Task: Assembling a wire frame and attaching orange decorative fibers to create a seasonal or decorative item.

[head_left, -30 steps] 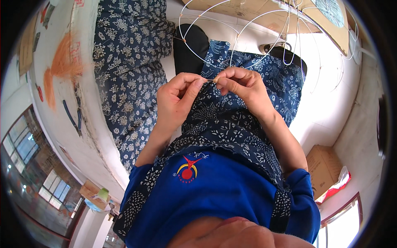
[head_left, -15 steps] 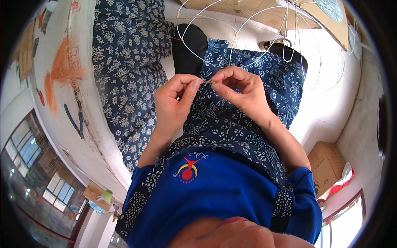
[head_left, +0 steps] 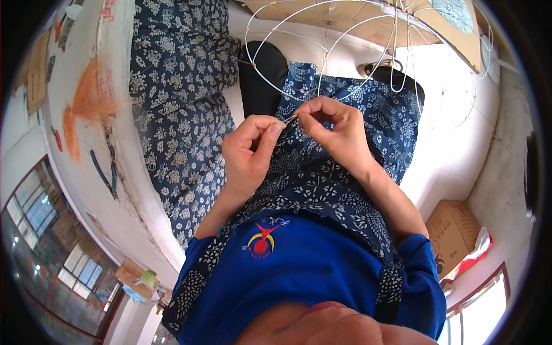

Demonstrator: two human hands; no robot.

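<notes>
Above my lap, my left hand [head_left: 248, 149] pinches the ends of thin pale wires [head_left: 289, 120] between thumb and forefinger. My right hand [head_left: 338, 133] pinches the other end close by, with a small orange bit at its fingertips. Whether the pieces are tied there is too small to tell. Just beyond my fingers stands a frame of bent white wire [head_left: 326, 54], its loops joined by little orange bindings. A blue and white patterned apron [head_left: 322, 167] covers my lap beneath both hands.
On the white table at left lie orange fibres [head_left: 89, 109], dark-handled pliers [head_left: 104, 173] and a small red-handled tool [head_left: 57, 140]. Flower-patterned dark cloth [head_left: 178, 115] hangs from its edge. A cardboard box [head_left: 454, 230] stands at right.
My left hand has drawn slightly nearer to me and tilted, so the wires now slant up toward my right hand. The view has shifted a little; the wire frame appears slightly displaced.
</notes>
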